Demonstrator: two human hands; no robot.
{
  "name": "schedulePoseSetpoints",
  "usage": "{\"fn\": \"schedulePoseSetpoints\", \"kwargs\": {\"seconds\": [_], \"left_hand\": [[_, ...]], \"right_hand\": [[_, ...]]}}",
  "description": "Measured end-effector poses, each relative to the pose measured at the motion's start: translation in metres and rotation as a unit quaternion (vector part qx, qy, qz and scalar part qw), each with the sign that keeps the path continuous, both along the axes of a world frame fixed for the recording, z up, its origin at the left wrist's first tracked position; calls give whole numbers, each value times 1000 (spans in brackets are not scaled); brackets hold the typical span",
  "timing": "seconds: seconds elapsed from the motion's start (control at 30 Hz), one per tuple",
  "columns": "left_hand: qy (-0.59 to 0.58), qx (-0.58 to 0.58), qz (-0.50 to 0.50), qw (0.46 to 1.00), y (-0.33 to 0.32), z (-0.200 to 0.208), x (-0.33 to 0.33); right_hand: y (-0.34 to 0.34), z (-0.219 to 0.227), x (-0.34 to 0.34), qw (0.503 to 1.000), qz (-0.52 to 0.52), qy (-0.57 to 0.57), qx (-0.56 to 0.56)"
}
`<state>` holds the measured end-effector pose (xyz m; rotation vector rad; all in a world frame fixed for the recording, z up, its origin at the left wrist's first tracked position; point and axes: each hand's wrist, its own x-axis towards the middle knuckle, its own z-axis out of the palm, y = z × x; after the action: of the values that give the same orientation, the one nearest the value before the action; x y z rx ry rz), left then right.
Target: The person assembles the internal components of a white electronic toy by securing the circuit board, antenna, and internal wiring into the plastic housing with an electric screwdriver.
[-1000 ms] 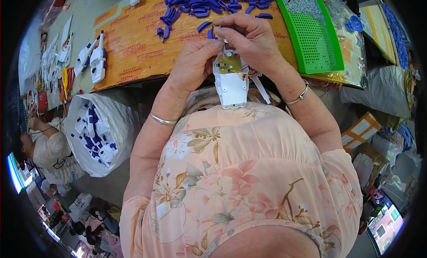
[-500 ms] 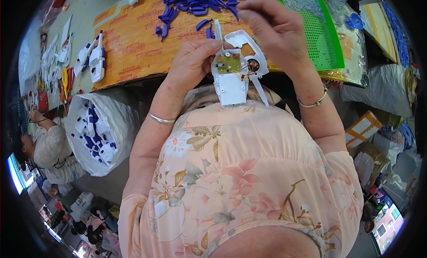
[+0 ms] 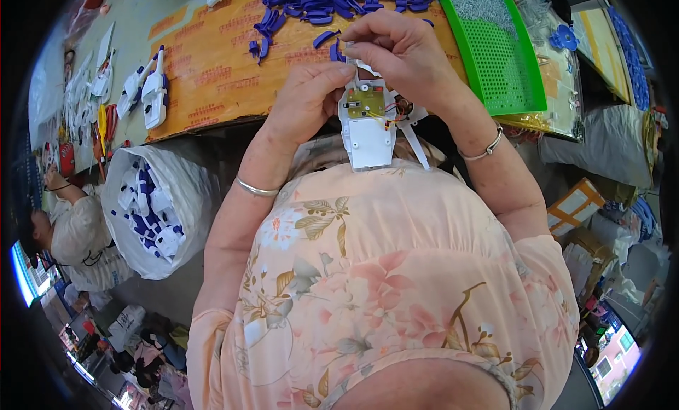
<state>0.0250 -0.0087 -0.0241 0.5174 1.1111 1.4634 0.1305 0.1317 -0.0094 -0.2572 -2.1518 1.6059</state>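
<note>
A white plastic housing half (image 3: pixel 370 145) lies close to my body at the table's edge, its inside facing up. A small green circuit board (image 3: pixel 366 102) sits in it, with thin coloured wires running to a round dark part (image 3: pixel 403 107), partly covered by my right hand. My left hand (image 3: pixel 300 102) grips the housing by its upper left side, thumb on top. Over the housing's narrow upper end, my right hand (image 3: pixel 407 60) is closed in a pinch; whatever is between its fingertips is too small to make out. Purple curved plastic pieces (image 3: pixel 336 53) lie just beyond.
A heap of purple pieces (image 3: pixel 318 3) covers the far table. On the right stands a green perforated tray (image 3: pixel 541 91) holding small metal parts. At left are finished-looking white-and-purple units (image 3: pixel 154 99), hand tools (image 3: pixel 106 123) and a white sack (image 3: pixel 198 198) of assembled pieces. Another person (image 3: pixel 74 229) sits far left.
My right hand has moved left and down from beside the purple heap to the narrow end of the housing, now covering part of it. My left hand keeps its grip.
</note>
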Motion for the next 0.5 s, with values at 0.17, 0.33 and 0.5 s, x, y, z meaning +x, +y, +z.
{"fn": "schedulePoseSetpoints", "kwargs": {"seconds": [0.17, 0.33, 0.5], "left_hand": [[-14, 5, -6, 1000, -1, -9, -8], [-44, -5, 6, 999, 1, 2, -2], [-16, 5, -12, 1000, -1, -11, -10]], "right_hand": [[0, 17, 3, 994, 26, -1, -104], [5, 17, 5, 992, 43, -5, -121], [5, 18, 5, 991, 53, -9, -124]]}}
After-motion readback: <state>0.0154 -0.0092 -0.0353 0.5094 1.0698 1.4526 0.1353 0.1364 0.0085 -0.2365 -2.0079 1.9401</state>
